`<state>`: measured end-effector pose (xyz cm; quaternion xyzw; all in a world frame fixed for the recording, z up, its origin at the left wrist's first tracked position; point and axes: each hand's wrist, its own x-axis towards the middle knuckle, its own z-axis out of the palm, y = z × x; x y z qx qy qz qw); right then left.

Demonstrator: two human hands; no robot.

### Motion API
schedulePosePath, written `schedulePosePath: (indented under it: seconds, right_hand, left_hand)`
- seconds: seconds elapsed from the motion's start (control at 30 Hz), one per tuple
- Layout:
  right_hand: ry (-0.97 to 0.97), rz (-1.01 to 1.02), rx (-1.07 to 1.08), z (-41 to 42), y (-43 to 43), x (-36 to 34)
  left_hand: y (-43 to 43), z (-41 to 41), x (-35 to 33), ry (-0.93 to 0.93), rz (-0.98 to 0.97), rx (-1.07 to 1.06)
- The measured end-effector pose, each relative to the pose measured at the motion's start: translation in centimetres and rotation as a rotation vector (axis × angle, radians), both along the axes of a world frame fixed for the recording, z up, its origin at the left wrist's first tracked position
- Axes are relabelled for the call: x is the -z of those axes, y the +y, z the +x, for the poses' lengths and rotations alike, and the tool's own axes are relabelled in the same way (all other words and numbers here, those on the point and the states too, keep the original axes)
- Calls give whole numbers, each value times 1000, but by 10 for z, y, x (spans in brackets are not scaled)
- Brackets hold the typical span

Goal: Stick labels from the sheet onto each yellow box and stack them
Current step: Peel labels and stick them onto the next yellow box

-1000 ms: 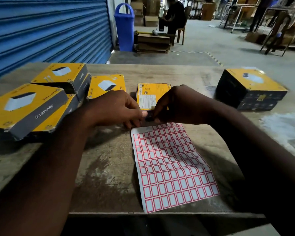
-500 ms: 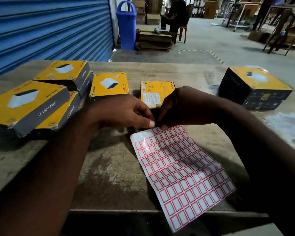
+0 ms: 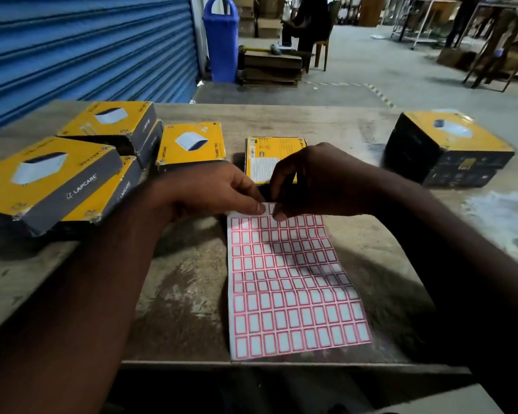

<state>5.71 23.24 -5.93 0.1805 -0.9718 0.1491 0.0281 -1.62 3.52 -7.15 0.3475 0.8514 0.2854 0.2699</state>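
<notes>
The label sheet (image 3: 293, 282), white with rows of red-bordered labels, lies flat on the wooden table (image 3: 177, 294) right in front of me. Its near edge reaches the table's front edge. My left hand (image 3: 210, 189) grips the sheet's far edge, thumb (image 3: 259, 208) on top and fingers curled under. My right hand (image 3: 317, 180) comes in from the other side, its thumb and forefinger curled down and pinching at the top row just beside the left thumb. I cannot tell whether a label is lifted there; the fingertips (image 3: 279, 216) cover the spot.

Just beyond the sheet lies a single yellow box (image 3: 269, 153) with its printed back facing up. My right hand covers its near right corner. To its left sits another flat yellow box (image 3: 190, 143), face up, with a white device pictured on it. Further left are two stacks of two boxes each, the front left stack (image 3: 42, 180) with LAPCARE on its grey side and the rear left stack (image 3: 111, 124) touching it behind. Well apart on the right of the table stands the right stack (image 3: 449, 147), dark-sided with a yellow top.

Past the table I see a blue roller shutter (image 3: 87, 46) on the left, a blue bin (image 3: 220, 40) beside it, and a seated person (image 3: 305, 22) behind some flat cartons on the floor.
</notes>
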Motion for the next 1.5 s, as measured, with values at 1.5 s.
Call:
schedulePosePath:
  seconds: [1.5]
  right_hand:
    - [0,-126,-56,0,-2,7]
  left_hand:
    - [2,10,-6,-325,98,-143]
